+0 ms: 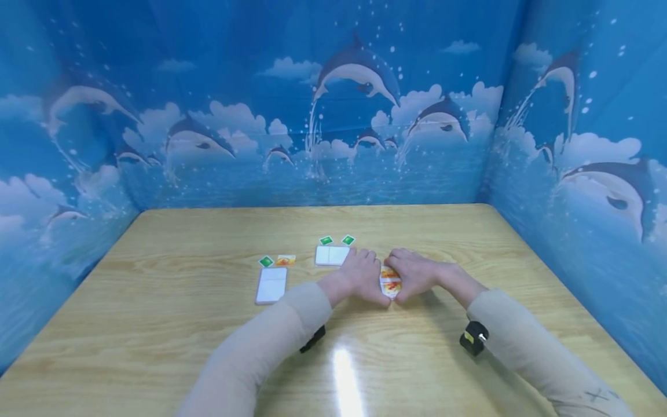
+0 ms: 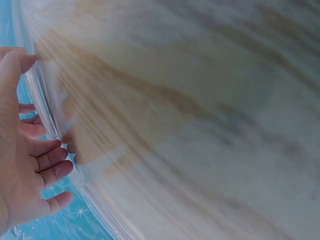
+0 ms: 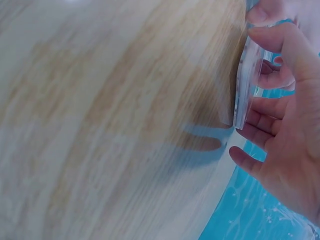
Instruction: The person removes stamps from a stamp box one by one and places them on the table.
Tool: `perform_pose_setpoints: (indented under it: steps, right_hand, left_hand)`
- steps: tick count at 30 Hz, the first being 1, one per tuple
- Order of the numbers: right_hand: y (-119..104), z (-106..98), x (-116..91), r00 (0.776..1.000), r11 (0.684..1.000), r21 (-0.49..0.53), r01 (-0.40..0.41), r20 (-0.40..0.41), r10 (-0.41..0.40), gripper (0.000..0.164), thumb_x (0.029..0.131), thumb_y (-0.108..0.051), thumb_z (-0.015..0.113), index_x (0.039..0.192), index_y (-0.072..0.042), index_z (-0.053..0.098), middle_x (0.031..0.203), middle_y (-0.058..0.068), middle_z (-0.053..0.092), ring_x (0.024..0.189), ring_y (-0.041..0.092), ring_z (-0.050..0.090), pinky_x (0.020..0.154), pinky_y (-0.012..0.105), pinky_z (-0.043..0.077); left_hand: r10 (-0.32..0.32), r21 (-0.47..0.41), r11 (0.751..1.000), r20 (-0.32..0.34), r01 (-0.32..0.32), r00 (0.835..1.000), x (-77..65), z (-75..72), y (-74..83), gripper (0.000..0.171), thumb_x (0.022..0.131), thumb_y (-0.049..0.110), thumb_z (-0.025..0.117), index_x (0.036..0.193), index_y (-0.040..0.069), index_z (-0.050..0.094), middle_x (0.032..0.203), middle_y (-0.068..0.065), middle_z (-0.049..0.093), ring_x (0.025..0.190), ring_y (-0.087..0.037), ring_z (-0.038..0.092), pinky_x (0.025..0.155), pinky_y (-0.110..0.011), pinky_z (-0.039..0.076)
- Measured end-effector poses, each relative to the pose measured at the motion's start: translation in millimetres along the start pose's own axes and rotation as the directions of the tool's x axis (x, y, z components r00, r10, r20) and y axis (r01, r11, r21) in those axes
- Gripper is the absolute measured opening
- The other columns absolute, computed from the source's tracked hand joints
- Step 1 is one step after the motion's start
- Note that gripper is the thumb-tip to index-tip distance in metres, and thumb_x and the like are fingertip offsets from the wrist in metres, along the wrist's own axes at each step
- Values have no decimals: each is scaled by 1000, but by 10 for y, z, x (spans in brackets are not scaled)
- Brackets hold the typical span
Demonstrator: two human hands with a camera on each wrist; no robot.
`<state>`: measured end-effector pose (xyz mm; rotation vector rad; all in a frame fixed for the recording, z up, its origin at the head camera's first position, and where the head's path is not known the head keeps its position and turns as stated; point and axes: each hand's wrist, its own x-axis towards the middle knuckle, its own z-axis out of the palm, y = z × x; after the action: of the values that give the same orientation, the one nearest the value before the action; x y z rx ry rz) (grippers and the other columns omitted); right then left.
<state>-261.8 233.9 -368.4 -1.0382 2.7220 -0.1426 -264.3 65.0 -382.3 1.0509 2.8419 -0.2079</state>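
Note:
Both hands hold a thin, clear-edged tile (image 1: 391,282) with two orange pictures split by a white band. My left hand (image 1: 363,277) grips its left edge, the thumb at the near corner. On the opposite edge lies my right hand (image 1: 417,272), its thumb close to the left one. In the right wrist view, the tile's clear edge (image 3: 243,90) sits between thumb and fingers of the right hand (image 3: 285,110), a little off the tabletop. The left wrist view has the left hand (image 2: 25,140) around the other edge. The hands cover parts of the tile.
Left of the hands lie two white tiles, one upright (image 1: 271,285) and one sideways (image 1: 331,255), each with a line across. Small green picture cards (image 1: 266,262) and an orange one (image 1: 285,260) lie above them. A dolphin-print curtain (image 1: 292,104) surrounds the wooden table (image 1: 172,324).

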Motion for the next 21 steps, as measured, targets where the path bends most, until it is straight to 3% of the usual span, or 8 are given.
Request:
perform_pose_setpoints:
  steps: [21]
  right_hand:
    - [-6, -34, -2, 1000, 1000, 11, 3, 17, -3, 76, 63, -37, 71, 123, 3, 47, 112, 8, 47, 94, 18, 43, 79, 34, 42]
  left_hand:
    - [-9, 22, 1000, 4, 9, 1000, 19, -32, 4, 86, 68, 77, 51, 124, 12, 51, 104, -1, 52, 96, -16, 45, 95, -44, 33]
